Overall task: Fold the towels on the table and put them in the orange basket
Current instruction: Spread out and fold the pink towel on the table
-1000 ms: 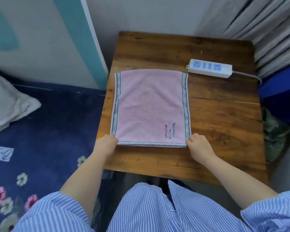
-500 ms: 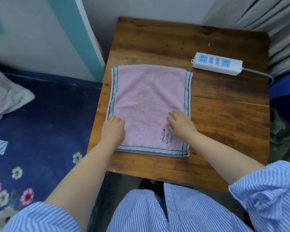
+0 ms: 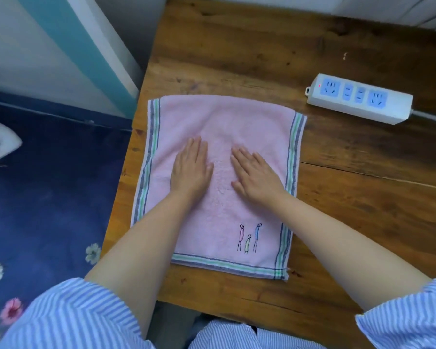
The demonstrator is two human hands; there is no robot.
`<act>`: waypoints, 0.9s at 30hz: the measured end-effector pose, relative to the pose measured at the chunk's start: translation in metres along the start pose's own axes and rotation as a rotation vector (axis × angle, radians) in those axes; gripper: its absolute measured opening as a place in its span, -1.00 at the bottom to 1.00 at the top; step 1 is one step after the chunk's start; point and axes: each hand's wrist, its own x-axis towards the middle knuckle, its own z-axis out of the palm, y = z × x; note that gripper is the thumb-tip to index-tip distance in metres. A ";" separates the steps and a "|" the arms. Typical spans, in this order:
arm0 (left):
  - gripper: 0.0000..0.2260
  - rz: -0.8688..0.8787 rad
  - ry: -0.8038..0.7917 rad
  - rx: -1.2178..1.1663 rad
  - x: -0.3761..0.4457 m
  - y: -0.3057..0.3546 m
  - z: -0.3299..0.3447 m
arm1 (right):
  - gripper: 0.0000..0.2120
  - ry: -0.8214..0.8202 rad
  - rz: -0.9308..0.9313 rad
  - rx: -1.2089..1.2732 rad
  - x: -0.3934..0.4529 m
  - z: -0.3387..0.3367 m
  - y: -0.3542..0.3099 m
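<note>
item: pink towel [image 3: 237,127], terry cloth, striped borders on the edges at 3, 6 and 9 o'clock, three small stitched figures near the 5 o'clock corner. count: one. it is laid flat on the wooden table [image 3: 237,46], towards the table's 9 o'clock edge; its far edge at 12 o'clock reads as a soft rounded fold, so it is judged to be doubled once already.

handling, judged: light, limp and soft, not fragile, with a nap that grips the wood, so little sliding is expected. no stiffness is offered; any lifted part will droop. best taken by pinching two corners of one striped edge, at 3 or at 6 o'clock, so that the edge is carried over square.

hands: two. left hand [image 3: 190,170] and right hand [image 3: 256,176] are laid palm down on the middle of the towel, side by side, apart from each other. fingers are straight and held close together, pressed on the cloth, pointing to 12 o'clock; nothing is pinched.

power strip [image 3: 358,98]: one, white with blue sockets, on the table at 2 o'clock from the towel, well apart from it.

orange basket: none in view.

striped sleeves: two, at 6 o'clock.

blue floral bedding [image 3: 48,197]: one spread, at 9 o'clock beside the table.
</note>
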 end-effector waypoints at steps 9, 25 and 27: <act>-0.44 0.015 -0.017 0.105 -0.004 -0.030 0.007 | -0.42 0.095 0.288 0.023 -0.008 -0.010 0.061; -0.51 0.172 0.013 -0.015 0.074 -0.028 -0.019 | -0.47 0.200 0.240 0.104 0.079 -0.031 0.000; -0.52 0.192 0.035 0.023 0.086 -0.032 -0.018 | -0.47 0.198 0.247 0.082 0.090 -0.030 0.002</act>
